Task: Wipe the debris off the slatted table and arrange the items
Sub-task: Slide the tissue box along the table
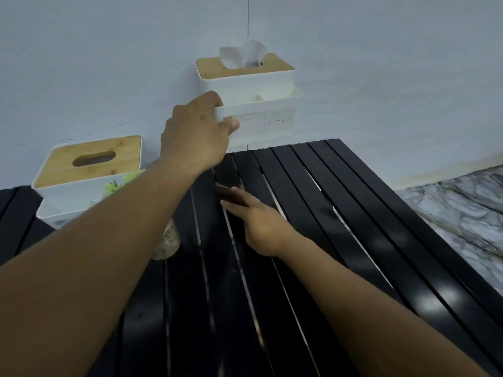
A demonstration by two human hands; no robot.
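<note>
The black slatted table (313,213) fills the lower half of the frame, its slats running from the bottom centre up toward the upper right. Your left hand (196,134) reaches up to the centre of the frame and is clamped on the left corner of a white tissue organiser (261,104), thumb under its front tray and fingers over the rim; the organiser sits at or just past the table's far edge, against the pale wall (381,77). A white tissue (242,54) sticks up through its wooden lid. Your right hand (258,219) lies low on the slats at centre frame, fingers stretched flat over a small dark object (228,193) too blurred to identify; you cannot tell whether it is gripped. At the left edge stands a second tissue box (87,170) with a wooden lid, a green plant (119,183) just beside it, partly hidden by your left forearm. Marbled floor (457,210) shows at right.
</note>
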